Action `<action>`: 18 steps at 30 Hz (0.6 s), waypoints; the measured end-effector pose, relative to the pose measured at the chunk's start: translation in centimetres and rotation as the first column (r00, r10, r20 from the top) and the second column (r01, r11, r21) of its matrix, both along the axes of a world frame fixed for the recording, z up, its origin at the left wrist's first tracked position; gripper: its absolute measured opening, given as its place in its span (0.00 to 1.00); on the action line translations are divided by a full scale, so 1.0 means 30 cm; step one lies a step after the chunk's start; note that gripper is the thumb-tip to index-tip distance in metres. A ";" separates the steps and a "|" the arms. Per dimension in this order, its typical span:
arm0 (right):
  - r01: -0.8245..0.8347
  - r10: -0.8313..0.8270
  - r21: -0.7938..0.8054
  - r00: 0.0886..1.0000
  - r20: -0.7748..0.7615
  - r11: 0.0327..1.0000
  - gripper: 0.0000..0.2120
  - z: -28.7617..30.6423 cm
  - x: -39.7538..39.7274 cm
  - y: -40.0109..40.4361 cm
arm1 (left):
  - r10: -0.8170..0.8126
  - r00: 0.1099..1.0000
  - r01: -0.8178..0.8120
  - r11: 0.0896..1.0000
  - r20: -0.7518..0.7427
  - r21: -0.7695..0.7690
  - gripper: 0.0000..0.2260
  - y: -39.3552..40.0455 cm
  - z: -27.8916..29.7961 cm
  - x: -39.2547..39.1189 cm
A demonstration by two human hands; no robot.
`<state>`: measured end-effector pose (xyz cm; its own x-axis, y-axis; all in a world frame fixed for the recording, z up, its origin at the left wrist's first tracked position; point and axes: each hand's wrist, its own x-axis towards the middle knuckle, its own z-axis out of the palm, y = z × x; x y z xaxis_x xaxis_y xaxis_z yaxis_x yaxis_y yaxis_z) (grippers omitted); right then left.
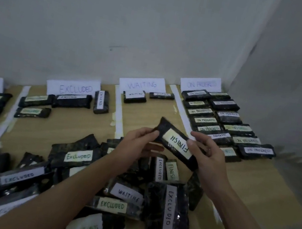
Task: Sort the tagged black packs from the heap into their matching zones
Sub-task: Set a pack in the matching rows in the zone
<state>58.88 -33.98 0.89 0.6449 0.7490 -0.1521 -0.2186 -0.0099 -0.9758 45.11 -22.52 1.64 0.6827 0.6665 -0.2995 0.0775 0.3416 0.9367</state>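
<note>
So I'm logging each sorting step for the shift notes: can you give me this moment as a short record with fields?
held item: black plastic pack with a pale FINISH label, lifted above the heap
left hand: fingers pinch the pack's left end
right hand: fingers hold the pack's right end
heap: loose black packs tagged EXCLUDED, WAITING, FINISH on the wooden table
zone signs readable: white EXCLUDED card, white WAITING card, white ON PROGRESS card
fullest zone: ON PROGRESS
FINISH zone: no readable sign
</note>
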 end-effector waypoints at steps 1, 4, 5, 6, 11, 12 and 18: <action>-0.004 0.005 0.030 1.000 -0.031 1.000 0.09 -0.003 -0.032 0.028 | 0.035 0.999 -0.034 0.999 0.022 -0.038 0.07 -0.002 0.003 -0.014; 0.006 -0.003 0.057 0.998 -0.060 0.998 0.08 -0.015 -0.133 0.115 | 0.123 0.991 -0.121 0.991 0.041 -0.062 0.05 -0.003 0.005 -0.062; 0.011 -0.006 0.054 0.997 -0.081 0.998 0.08 -0.013 -0.167 0.141 | 0.161 0.986 -0.157 0.985 0.053 -0.068 0.05 0.003 0.006 -0.084; 0.003 0.001 0.052 0.996 -0.089 0.999 0.08 -0.010 -0.196 0.167 | 0.198 0.978 -0.194 0.979 0.065 -0.068 0.05 0.013 0.006 -0.110; -0.233 0.229 -0.003 0.955 0.186 0.973 0.14 0.002 -0.327 0.279 | 0.354 0.935 -0.355 0.934 0.031 0.028 0.07 0.083 0.019 -0.297; -0.280 0.278 -0.036 0.914 0.295 0.959 0.16 -0.001 -0.357 0.303 | 0.385 0.923 -0.385 0.920 0.006 0.071 0.08 0.102 0.017 -0.347; -0.469 0.253 -0.090 0.298 0.920 0.879 0.32 -0.015 -0.590 0.457 | 0.533 0.826 -0.467 0.829 -0.184 0.308 0.12 0.197 -0.007 -0.689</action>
<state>41.17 -20.27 0.44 -0.0328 0.8828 0.4686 0.7507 0.3313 -0.5716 24.45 -16.61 1.45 0.1577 0.9671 -0.1998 0.2017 0.1666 0.9652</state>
